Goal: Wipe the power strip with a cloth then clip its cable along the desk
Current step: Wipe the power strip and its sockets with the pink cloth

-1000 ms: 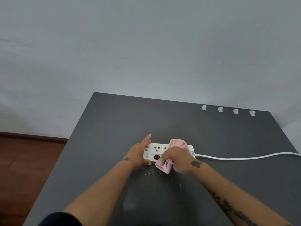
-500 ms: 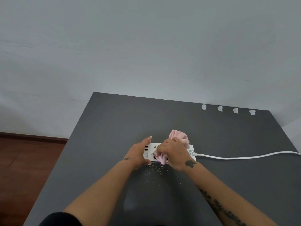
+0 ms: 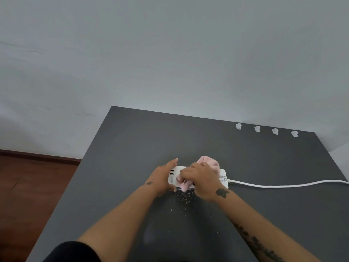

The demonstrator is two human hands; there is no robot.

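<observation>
A white power strip (image 3: 224,179) lies flat in the middle of the dark grey desk (image 3: 132,144). My left hand (image 3: 162,178) grips its left end, thumb on the near side and fingers along the far edge. My right hand (image 3: 202,179) presses a bunched pink cloth (image 3: 210,162) onto the strip's top, covering most of the sockets. The white cable (image 3: 283,185) leaves the strip's right end and runs to the desk's right edge. Several white cable clips (image 3: 257,128) stand in a row along the desk's back right edge.
Small white crumbs (image 3: 183,200) are scattered on the desk just in front of the strip. A grey wall rises behind the desk. Dark wooden floor (image 3: 28,186) shows past the desk's left edge.
My right hand has slid the cloth leftward along the strip, from its right half toward the left end, now covering the red switch. My left hand has stayed at the strip's left end.
</observation>
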